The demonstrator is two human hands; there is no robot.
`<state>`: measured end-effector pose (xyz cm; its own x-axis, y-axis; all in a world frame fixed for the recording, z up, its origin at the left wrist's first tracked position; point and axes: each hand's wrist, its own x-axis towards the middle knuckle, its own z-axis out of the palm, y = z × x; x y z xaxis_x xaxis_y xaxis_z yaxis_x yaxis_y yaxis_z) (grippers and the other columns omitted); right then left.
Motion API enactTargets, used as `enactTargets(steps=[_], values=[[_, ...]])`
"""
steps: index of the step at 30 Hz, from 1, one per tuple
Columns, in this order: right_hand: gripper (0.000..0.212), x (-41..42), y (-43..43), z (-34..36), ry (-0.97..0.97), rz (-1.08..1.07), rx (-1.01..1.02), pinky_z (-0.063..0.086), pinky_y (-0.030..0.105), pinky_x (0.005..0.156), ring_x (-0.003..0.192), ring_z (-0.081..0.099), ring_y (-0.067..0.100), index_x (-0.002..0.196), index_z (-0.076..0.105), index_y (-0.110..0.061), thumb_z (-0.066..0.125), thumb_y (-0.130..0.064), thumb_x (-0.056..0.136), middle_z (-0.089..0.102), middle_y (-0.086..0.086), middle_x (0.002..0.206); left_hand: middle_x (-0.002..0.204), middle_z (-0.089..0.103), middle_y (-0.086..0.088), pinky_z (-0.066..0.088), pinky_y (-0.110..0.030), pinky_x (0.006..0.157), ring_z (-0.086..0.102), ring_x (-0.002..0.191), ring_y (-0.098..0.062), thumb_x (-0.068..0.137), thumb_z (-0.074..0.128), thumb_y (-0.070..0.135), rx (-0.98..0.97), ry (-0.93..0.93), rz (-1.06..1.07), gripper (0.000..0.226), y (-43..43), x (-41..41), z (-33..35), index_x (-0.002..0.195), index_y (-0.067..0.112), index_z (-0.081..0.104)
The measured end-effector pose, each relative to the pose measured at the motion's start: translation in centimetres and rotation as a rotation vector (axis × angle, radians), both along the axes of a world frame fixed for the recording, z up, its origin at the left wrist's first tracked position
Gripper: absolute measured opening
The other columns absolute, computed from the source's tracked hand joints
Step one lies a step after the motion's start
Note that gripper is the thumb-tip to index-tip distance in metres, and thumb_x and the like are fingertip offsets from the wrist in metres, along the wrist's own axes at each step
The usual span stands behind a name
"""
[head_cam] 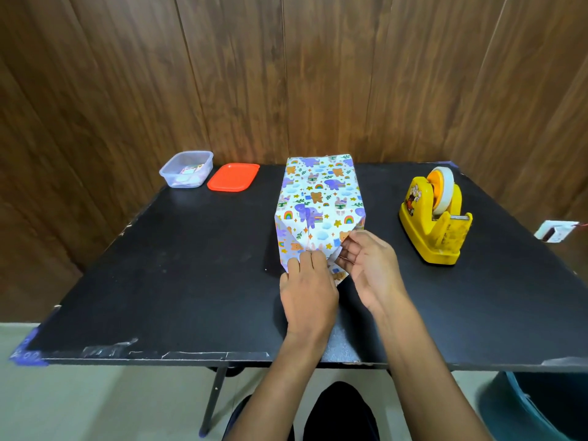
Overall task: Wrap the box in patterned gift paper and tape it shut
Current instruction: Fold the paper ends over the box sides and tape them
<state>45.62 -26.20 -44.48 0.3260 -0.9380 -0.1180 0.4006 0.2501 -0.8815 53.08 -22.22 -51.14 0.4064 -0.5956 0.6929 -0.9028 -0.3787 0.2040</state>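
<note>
1. Two hands work at the near end of the box (318, 192), which stands right of centre on the black worktop (159, 265), its long side running away from the person.
2. Gift paper (313, 232) already covers the top and both visible sides; the near end is part folded, with the white underside showing between the hands.
3. Left hand (307, 288): fingers (305, 257) lie on the folded-down paper at the near end and press it against the box, gripping nothing.
4. Right hand (366, 265): thumb and curled fingers appear to pinch the right side flap, palm turned inward toward the box.
5. Step in hand, by judgement: closing the near end. To do it well, the left hand should keep its pressure so the creases do not spring. The right flap should be drawn tight along the box edge before it is laid flat, so that no slack or white underside shows.
6. Tape dispenser (434, 218) stands well apart to the right, within reach of the right hand. One hand must hold the fold while the other fetches tape.
7. Far end: condition cannot be judged from this view.
</note>
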Motion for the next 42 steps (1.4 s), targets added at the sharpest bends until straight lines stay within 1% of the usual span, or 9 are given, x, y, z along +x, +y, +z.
enactTargets(steps=[8,14,18,25,27,31,33,38,42], values=[[0.017,0.3,0.5,-0.3,-0.136,0.028,0.028,0.05,0.03,0.077,0.079,0.064,0.02,0.094,0.062,-0.005,0.045,-0.009,0.093,0.069,0.011,0.089,0.069,0.058,0.004,0.043,-0.027,0.052,0.055,0.062,-0.021,0.08,0.037,0.021,0.008,0.056,-0.059,0.023,0.0,1.2,-0.2,0.076,0.017,0.059],[0.02,0.6,1.4,-2.1,0.133,-0.011,-0.066,0.05,0.016,0.054,0.063,0.062,0.008,0.084,0.063,-0.007,0.052,0.009,0.088,0.066,0.007,0.084,0.066,0.055,0.002,0.047,-0.031,0.057,0.054,0.063,-0.024,0.08,0.037,0.025,-0.081,0.257,-0.161,0.02,0.9,0.7,0.8,0.073,0.016,0.054],[0.024,1.2,0.6,-1.9,0.186,-0.073,-0.093,0.045,0.016,0.044,0.044,0.053,0.005,0.067,0.062,-0.005,0.057,0.007,0.087,0.058,0.007,0.066,0.058,0.051,0.003,0.041,-0.028,0.053,0.051,0.059,-0.022,0.079,0.038,0.024,-0.051,0.151,-0.131,0.02,1.3,0.8,1.2,0.066,0.017,0.051],[0.023,1.4,0.7,-2.5,0.178,-0.142,-0.187,0.046,0.019,0.054,0.055,0.054,0.01,0.071,0.068,-0.01,0.058,0.002,0.088,0.066,0.0,0.067,0.061,0.054,0.002,0.033,-0.027,0.052,0.051,0.059,-0.023,0.082,0.037,0.025,0.054,-0.035,-0.137,0.026,1.2,1.2,1.3,0.063,0.017,0.054],[0.026,1.3,0.6,-2.7,0.178,-0.172,-0.211,0.047,0.018,0.056,0.058,0.055,0.008,0.07,0.068,-0.013,0.058,0.002,0.087,0.067,-0.008,0.063,0.068,0.056,0.001,0.035,-0.029,0.057,0.051,0.067,-0.023,0.082,0.036,0.03,0.063,0.13,-0.196,0.028,1.9,1.2,1.6,0.066,0.016,0.054],[0.026,1.2,0.6,-2.6,0.185,-0.179,-0.246,0.045,0.015,0.055,0.058,0.051,0.009,0.07,0.068,-0.013,0.058,0.003,0.087,0.064,-0.006,0.067,0.084,0.064,0.002,0.042,-0.027,0.063,0.055,0.075,-0.016,0.089,0.051,0.039,-0.107,1.262,-0.349,0.03,2.3,1.9,4.7,0.084,0.011,0.059],[0.025,1.2,0.5,-2.7,0.192,-0.178,-0.245,0.047,0.018,0.057,0.061,0.052,0.014,0.069,0.068,-0.013,0.059,0.001,0.087,0.064,0.0,0.071,0.081,0.066,-0.001,0.043,-0.019,0.054,0.057,0.065,-0.013,0.091,0.057,0.034,-0.181,1.566,-0.456,0.029,1.4,2.7,5.4,0.09,0.005,0.062],[0.023,1.0,0.1,-2.8,0.211,-0.159,-0.242,0.046,0.024,0.058,0.06,0.057,0.016,0.07,0.068,-0.009,0.057,0.003,0.087,0.066,0.001,0.064,0.094,0.071,-0.011,0.055,-0.024,0.055,0.067,0.07,-0.016,0.088,0.061,0.007,-0.355,1.782,-0.585,0.015,0.3,2.7,5.2,0.1,-0.001,0.065],[0.025,0.5,-0.1,-2.3,0.078,-0.058,-0.15,0.047,0.017,0.053,0.056,0.061,0.008,0.073,0.065,-0.005,0.047,0.003,0.089,0.068,-0.001,0.064,0.096,0.07,-0.011,0.057,-0.029,0.064,0.066,0.08,-0.021,0.087,0.062,0.006,-0.415,1.623,-0.544,0.009,-0.4,2.6,3.9,0.095,0.003,0.065]])
